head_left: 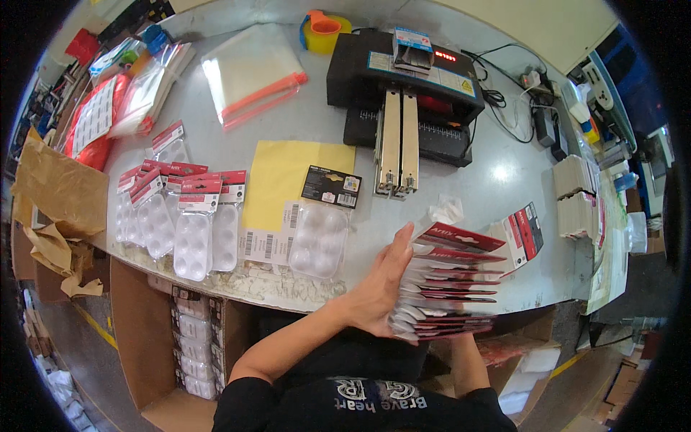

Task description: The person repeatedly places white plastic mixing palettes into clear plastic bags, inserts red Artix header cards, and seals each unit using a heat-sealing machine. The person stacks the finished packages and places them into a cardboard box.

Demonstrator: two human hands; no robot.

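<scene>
My left hand is closed around the left side of a thick stack of packaged paint palettes, with red-and-white header cards fanned to the right. My right forearm reaches up behind the stack, which hides that hand's fingers. Just beyond the stack, another header card lies on the table. To the left, a single bagged white palette with a black card rests over a barcode label sheet and yellow paper. Farther left, several bagged palettes with red-and-white cards lie overlapping.
A black sealing or coding machine with metal rails stands at the back. Clear plastic bags and a yellow tape roll lie left of it. Card stacks line the right edge. An open carton holding palettes stands below the table.
</scene>
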